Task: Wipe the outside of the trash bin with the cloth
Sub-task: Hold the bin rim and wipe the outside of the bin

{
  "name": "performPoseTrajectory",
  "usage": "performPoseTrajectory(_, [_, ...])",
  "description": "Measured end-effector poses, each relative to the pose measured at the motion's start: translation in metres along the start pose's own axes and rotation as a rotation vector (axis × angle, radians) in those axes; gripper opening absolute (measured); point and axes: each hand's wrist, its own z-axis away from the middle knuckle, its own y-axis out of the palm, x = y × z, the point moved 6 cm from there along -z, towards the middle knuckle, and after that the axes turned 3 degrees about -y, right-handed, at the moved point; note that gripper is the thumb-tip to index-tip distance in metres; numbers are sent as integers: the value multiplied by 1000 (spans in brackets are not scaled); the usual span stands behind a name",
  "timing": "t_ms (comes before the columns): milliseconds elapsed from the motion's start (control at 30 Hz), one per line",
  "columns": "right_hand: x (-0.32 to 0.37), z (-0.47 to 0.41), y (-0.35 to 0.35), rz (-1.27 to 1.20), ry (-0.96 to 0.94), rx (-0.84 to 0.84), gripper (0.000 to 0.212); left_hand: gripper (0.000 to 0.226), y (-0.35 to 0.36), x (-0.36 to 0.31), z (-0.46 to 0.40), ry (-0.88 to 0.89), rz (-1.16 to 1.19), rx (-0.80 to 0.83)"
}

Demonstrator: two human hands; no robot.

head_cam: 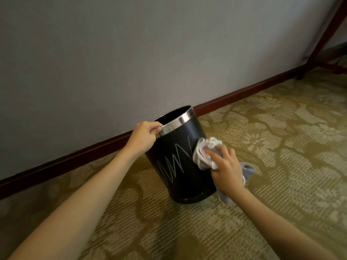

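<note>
— Position of the bin?

— Black trash bin [180,166] with a chrome rim band [178,121], tilted, standing on the patterned carpet [262,147] close to the grey wall [131,53] and its dark red skirting board [56,164].

— Left hand?

— Left hand [145,136] grips the rim, fingers curled over the edge.

— Condition of the surface?

— White zigzag scribble [174,162] runs across the outer wall, between the two hands.

— Right hand?

— Right hand [225,167] clutches a bunched pale cloth [204,152], pressed against the bin's right side at the scribble's end; a loose corner hangs below the wrist.

— Further right?

— Dark wooden furniture legs [323,40], far corner.
</note>
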Motion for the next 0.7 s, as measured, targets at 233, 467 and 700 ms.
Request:
performPoseTrajectory(233, [-20,-2,-4,48,95,129,50,36,1,-4,-4,-3,49,55])
performPoseTrajectory(467, [26,-58,-21,15,-30,-50,54,28,12,-17,-10,8,13,45])
performPoseTrajectory(700, [-3,30,1,75,-92,179,56,29,-4,1,-14,-55,51,21])
